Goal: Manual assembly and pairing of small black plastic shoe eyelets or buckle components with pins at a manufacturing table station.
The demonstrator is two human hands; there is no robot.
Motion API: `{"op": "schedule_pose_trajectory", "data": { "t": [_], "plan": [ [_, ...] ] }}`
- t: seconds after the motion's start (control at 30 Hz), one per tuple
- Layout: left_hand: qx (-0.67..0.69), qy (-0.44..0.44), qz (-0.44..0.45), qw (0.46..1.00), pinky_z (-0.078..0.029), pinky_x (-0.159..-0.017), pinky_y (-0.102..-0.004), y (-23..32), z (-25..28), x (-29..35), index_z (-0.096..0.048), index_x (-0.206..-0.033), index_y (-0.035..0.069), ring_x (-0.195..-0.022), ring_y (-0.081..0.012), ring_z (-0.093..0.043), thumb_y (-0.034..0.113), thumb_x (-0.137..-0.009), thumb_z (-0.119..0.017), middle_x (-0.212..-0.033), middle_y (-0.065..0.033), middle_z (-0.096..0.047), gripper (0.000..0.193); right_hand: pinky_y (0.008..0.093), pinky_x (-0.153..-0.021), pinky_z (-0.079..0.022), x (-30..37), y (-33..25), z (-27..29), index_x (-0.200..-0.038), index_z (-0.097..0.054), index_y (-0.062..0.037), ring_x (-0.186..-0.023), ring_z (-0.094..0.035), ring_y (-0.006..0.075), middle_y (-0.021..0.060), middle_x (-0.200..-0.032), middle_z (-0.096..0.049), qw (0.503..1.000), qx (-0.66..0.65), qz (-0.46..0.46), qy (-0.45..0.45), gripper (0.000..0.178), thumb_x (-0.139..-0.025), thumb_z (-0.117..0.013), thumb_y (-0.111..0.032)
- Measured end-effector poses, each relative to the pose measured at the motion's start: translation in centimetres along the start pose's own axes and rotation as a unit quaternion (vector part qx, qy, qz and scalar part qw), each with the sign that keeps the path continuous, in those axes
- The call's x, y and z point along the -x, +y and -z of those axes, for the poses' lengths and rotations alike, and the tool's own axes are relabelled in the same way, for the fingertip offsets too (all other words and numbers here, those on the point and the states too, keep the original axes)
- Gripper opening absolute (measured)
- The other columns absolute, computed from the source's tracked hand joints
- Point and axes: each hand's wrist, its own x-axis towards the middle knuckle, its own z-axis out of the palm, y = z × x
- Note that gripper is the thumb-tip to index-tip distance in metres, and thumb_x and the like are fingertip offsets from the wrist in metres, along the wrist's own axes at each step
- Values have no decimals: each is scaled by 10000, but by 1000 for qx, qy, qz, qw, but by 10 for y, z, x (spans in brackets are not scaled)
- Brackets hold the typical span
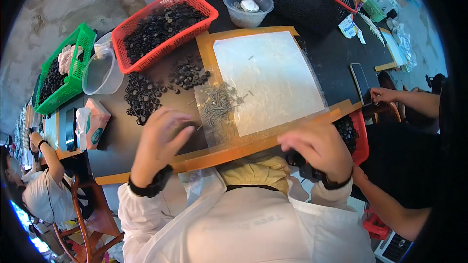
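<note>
In the head view, the left hand (pixel 163 139) hangs over the near part of the table, just right of the larger heap of black caps (pixel 142 98), its thumb standing apart from the loosely curled fingers and nothing seen between them. The right hand (pixel 319 146) is over the table's front edge by the tape (pixel 273 133), fingers bent inward; it is blurred, and I cannot tell whether the tips pinch anything. The grey pins (pixel 217 106) lie in a jumbled pile at the left edge of the white sheet (pixel 273 78), with a few strays on it; a smaller heap of caps sits just beyond the pile. The red basket (pixel 146 62), full of black parts, stands behind both heaps. As I judge it, pins this thin and crossed come away best one at a time, pinched by the tips from the pile's loose rim rather than dug from its middle. Caps would be easiest taken from the near heap's edge, by their sides. Keeping both wrists above the piles should avoid scattering pins among the caps, and the pale sheet makes strays easy to spot.
</note>
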Motion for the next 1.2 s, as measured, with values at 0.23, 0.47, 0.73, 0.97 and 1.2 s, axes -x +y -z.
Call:
{"op": "schedule_pose_trajectory", "data": {
  "t": [0.23, 0.47, 0.73, 0.97, 1.2],
  "plan": [
    [15, -124, 99, 987, -470, -649, -265, -22, 3, 1, -573, -1151, 15, -722, -167, -555, 34, -722, -768, -886, -68, -563, 472, 396, -839, -497, -118, 82, -13, -998, -658, -30, -958, -619, 337, 158, -1008, -654, 982, 132, 86, 104, 188, -818, -618, -71],
    [45, -137, 102, 984, -472, -641, -278, -29, -17, -27, -534, -1232, 37, -709, -182, -569, 77, -708, -793, -868, -82, -569, 586, 358, -797, -490, -189, 149, -24, -943, -620, -25, -872, -608, 300, 138, -955, -622, 973, 211, 84, 39, 137, -808, -607, -43],
    [137, -179, 76, 971, -444, -631, -243, -42, -23, -59, -579, -1166, 29, -659, -118, -519, 79, -768, -755, -795, -32, -559, 438, 357, -668, -500, -186, 128, -25, -851, -662, -31, -734, -639, 290, 135, -774, -661, 995, 91, 21, -44, 110, -798, -604, -108],
    [196, 26, 102, 975, -411, -661, -194, -57, -20, -63, -650, -1006, 24, -706, -38, -493, 46, -895, -629, -805, 48, -580, 114, 390, -702, -511, -239, 141, -15, -850, -676, -34, -787, -644, 326, 137, -811, -667, 975, 192, 108, 37, 121, -802, -617, -129],
    [156, 94, 30, 983, -424, -629, -213, -64, -21, -59, -675, -946, 38, -681, -66, -527, 31, -857, -653, -789, 1, -613, 92, 421, -718, -519, -281, 149, -37, -822, -655, -45, -828, -640, 324, 128, -822, -633, 909, 361, 204, 23, 84, -794, -590, -91]
  ]
}}
